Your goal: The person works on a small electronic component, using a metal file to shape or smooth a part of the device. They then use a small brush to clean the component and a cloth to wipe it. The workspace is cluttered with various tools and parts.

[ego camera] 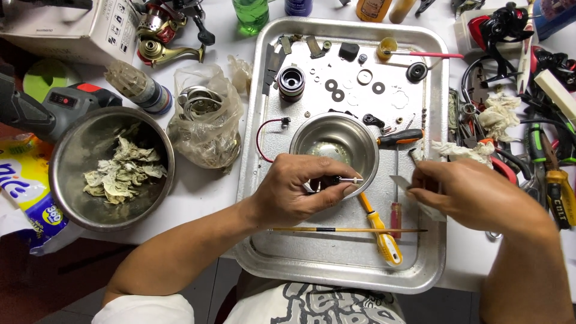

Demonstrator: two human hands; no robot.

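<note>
From above, the left hand (294,195) pinched a small dark part with a thin metal shaft (343,179) at the near rim of the little steel bowl (312,141), its grip closed on it. The right hand (474,195) held a small pale card-like piece (401,182) between fingertips, over the metal tray's (258,156) right edge. Screwdrivers (381,231) and a thin brush (348,230) crowded the tray's near part; only its bottom strip lay open.
</note>
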